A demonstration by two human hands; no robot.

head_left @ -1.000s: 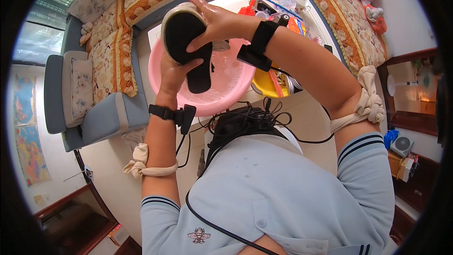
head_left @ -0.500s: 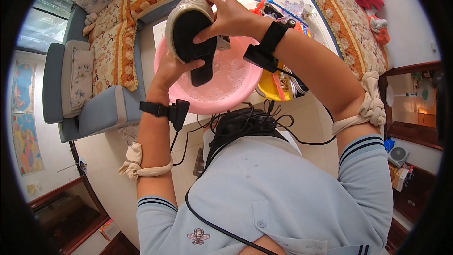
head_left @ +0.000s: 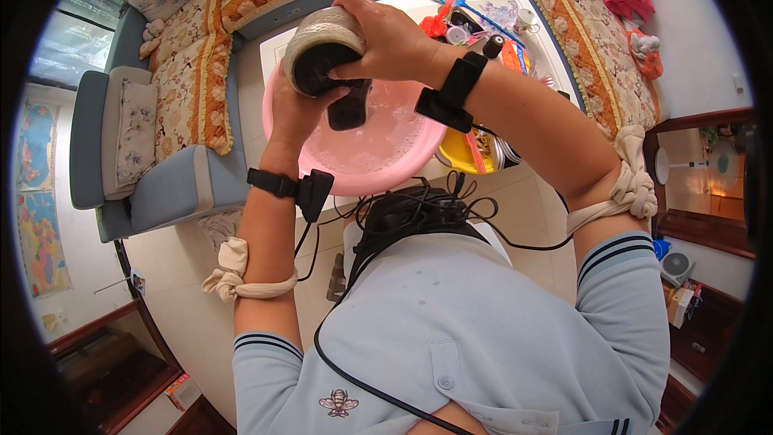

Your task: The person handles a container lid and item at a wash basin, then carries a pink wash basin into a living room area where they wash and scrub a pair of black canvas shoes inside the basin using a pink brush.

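Observation:
Both hands hold a shoe [head_left: 326,32] with a pale textured side and a black underside, above a pink basin [head_left: 419,149] of sudsy, pinkish water. My right hand [head_left: 386,36] grips the shoe's far right side, with its thumb pressed on the black surface. Around the lower left side is my left hand [head_left: 298,117], its thumb lying across the black part and its other fingers mostly hidden. The shoe's black lower end tilts down over the water, apart from the basin's near rim.
The basin stands on a white table [head_left: 274,48]. Beside it is a yellow bowl [head_left: 457,153] with utensils; behind lie a blue-handled net [head_left: 491,20], a red bag [head_left: 436,24] and small items. A floral-covered sofa [head_left: 193,72] surrounds the table. Black cables [head_left: 419,205] loop at my waist.
The shoe has tipped, so its black underside looks shorter and more of its pale side shows. Both hands turned with it, keeping their grip; the left forearm shifted slightly right.

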